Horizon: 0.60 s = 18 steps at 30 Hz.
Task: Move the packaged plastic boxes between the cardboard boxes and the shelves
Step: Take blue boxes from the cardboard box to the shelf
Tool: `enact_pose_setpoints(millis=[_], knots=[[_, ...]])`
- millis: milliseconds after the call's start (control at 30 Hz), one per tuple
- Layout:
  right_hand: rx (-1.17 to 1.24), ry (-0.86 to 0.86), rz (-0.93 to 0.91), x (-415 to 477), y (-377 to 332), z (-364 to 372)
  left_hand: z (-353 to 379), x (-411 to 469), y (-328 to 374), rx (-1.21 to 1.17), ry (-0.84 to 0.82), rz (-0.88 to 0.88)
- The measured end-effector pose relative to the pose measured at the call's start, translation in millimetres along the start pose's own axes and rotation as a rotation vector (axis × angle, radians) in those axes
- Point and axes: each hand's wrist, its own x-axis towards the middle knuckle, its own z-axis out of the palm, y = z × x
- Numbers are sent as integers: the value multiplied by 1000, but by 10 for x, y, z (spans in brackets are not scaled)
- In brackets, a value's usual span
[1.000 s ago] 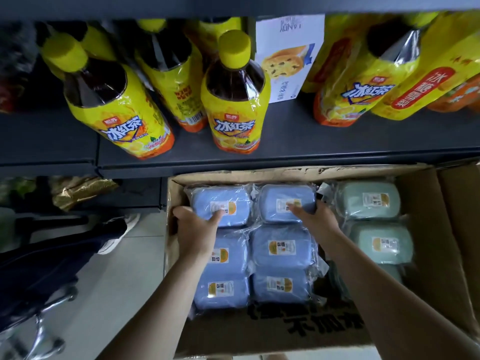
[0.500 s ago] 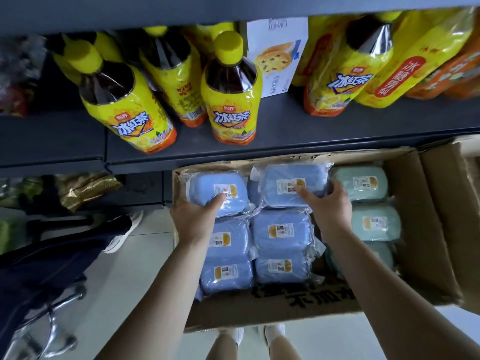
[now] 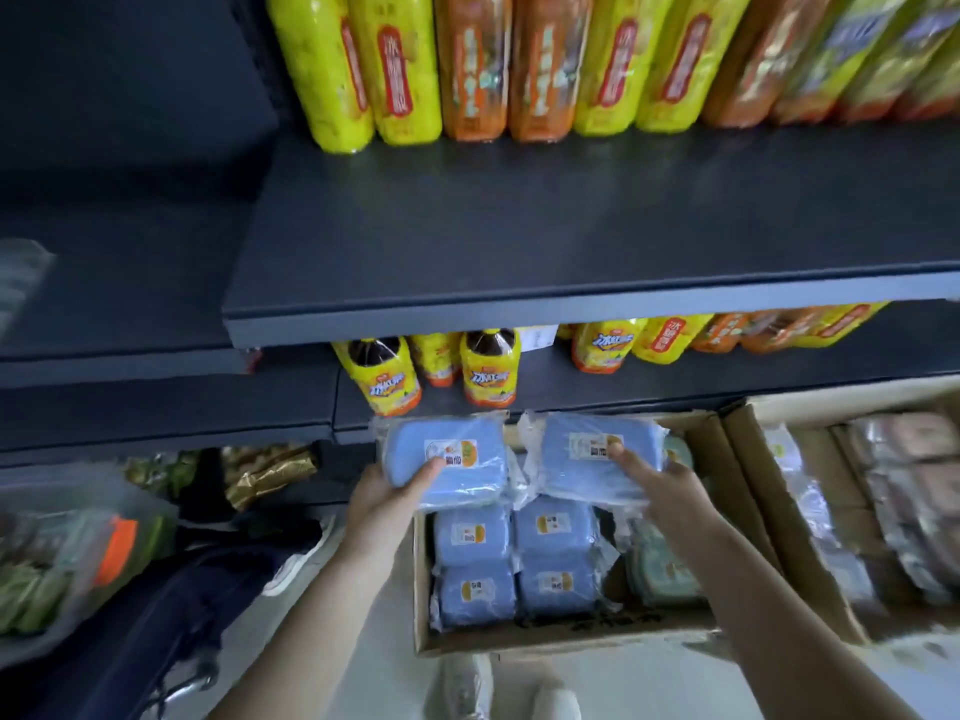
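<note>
While both arms reach forward, left hand [image 3: 384,504] grips first blue box [image 3: 447,459], thumb on top; right hand [image 3: 665,491] grips second blue box [image 3: 582,475], thumb on top. Both are held just above cardboard box [image 3: 571,637], where packed blue boxes [image 3: 514,558] lie. Beyond: tea bottles [image 3: 488,374], then dark shelf [image 3: 571,226].

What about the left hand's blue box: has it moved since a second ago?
Yes. The blue packaged box in the left hand has lifted out of the cardboard box, above its far rim.
</note>
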Motion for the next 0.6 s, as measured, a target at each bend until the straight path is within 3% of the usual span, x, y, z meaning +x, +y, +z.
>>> enact_pose_setpoints(millis=[233,600], knots=[[-15,-87,-278,-829,-936,-505,-244,-856,934,-157,2,180],[60,-118,-667,-2091,-2093,-1144,-607,-2057,2094,-331,161,459]])
